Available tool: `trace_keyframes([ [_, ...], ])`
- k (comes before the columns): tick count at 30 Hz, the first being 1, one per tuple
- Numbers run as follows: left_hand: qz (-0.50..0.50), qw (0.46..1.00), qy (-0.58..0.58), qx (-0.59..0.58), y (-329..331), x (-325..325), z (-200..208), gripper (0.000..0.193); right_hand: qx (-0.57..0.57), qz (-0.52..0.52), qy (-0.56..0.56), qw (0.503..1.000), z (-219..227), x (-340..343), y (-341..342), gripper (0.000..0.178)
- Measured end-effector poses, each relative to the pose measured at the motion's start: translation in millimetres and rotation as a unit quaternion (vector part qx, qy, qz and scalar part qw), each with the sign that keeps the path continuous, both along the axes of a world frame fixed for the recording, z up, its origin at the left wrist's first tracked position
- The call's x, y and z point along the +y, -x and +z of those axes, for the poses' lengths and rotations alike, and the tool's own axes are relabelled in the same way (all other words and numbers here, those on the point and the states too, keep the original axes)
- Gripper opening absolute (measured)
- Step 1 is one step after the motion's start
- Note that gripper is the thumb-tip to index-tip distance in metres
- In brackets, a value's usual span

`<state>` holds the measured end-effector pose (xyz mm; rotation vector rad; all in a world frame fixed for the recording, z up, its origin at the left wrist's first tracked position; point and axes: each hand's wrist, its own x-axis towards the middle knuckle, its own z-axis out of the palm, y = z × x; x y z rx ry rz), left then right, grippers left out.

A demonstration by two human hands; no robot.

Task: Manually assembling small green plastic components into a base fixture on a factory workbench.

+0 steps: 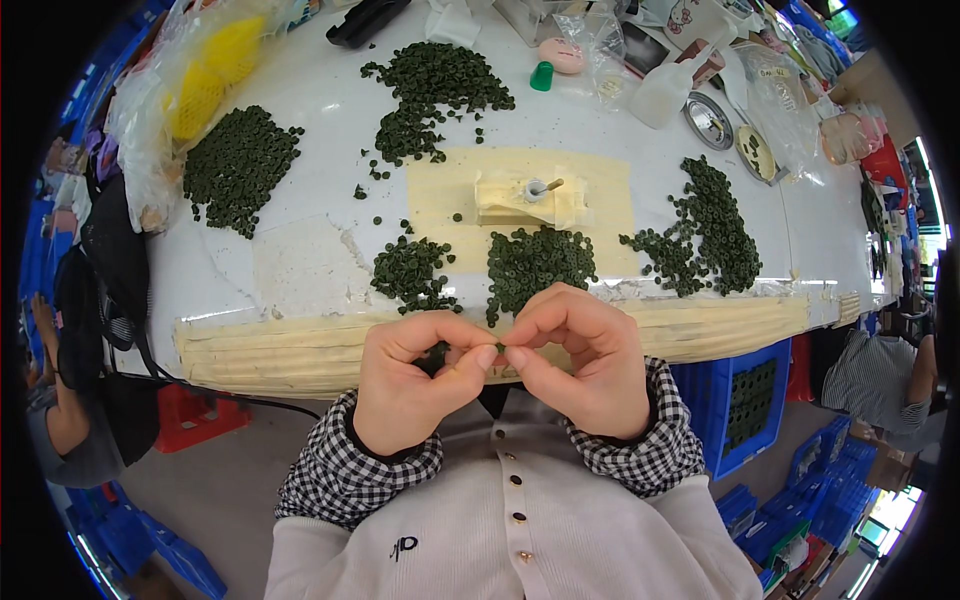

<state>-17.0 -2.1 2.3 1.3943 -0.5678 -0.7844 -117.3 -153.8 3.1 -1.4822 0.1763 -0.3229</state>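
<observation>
Both hands meet just in front of the near edge of the surface (300, 110), over the person's chest. The left hand (405, 385) and the right hand (580, 365) are curled, and their thumb and forefinger tips pinch together on one small dark green ring (500, 348), which shows only as a speck between the fingers; the remaining fingers are folded in, so both hands are closed on that single piece. On the white surface beyond them lie several heaps of the same green rings: two small heaps (525, 265) just past the fingertips, a larger one at the far left (238, 165), one at the far middle (435, 95), and one at the right (705, 230). Between the heaps, on a taped beige patch, stands a small fixture with a peg (530, 195). Judging by how things lie, the work looks far from finished: the heaps are large and only one ring is in hand. Which heaps are handled and which untouched cannot be told. A blue crate (745, 400) below the right edge also holds green pieces.
</observation>
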Motion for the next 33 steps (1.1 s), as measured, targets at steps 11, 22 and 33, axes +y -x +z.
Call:
trace_keyframes([
  [11,0.079,0.991,-0.078,-0.077,-17,8,8,0.004,-0.018,-0.06,0.089,0.994,4,4,-8,0.014],
  [22,0.167,0.957,-0.136,-0.192,-38,18,1,0.008,-0.014,-0.092,0.16,0.983,11,-10,-1,0.011],
  [33,0.184,0.795,0.28,0.506,-48,20,18,0.02,-0.074,0.093,0.192,0.974,23,-47,33,0.017],
])
